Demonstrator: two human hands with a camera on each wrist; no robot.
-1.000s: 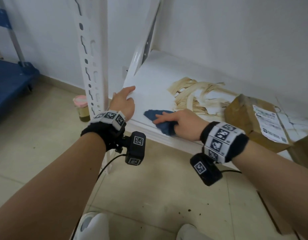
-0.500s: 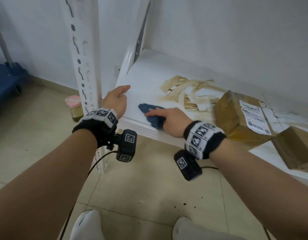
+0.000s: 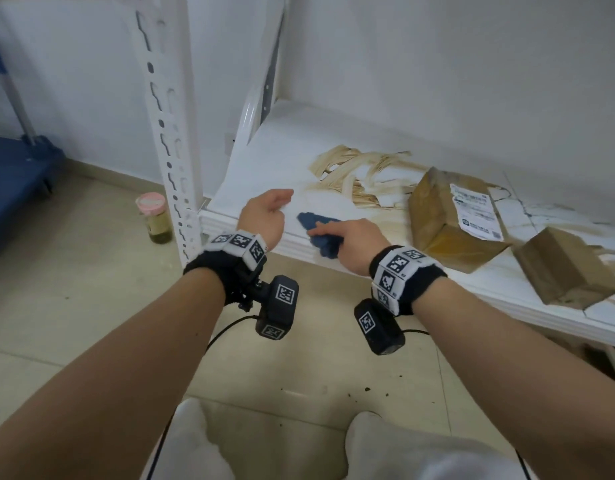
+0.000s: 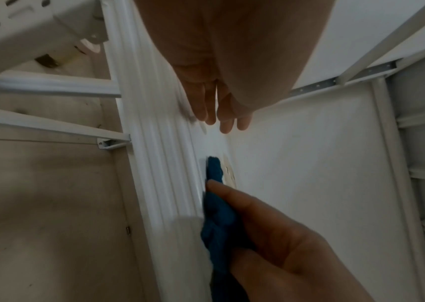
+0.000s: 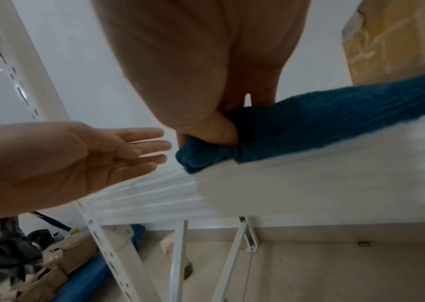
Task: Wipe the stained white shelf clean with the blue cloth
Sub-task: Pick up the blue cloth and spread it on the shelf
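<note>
left hand (image 3: 264,216) has lifted off the white shelf (image 3: 281,161).

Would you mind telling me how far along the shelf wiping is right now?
Done: the shelf looks white at its left end. In hand: the right hand grips the blue cloth at the front edge, while the left hand, fingers straight, is over the shelf edge. Left: the brown stains further back, and smears around the cardboard boxes.

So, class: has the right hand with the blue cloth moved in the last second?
Yes. The right hand has slid the blue cloth rightward along the shelf front edge, away from the white upright and nearer the cardboard box.
</note>
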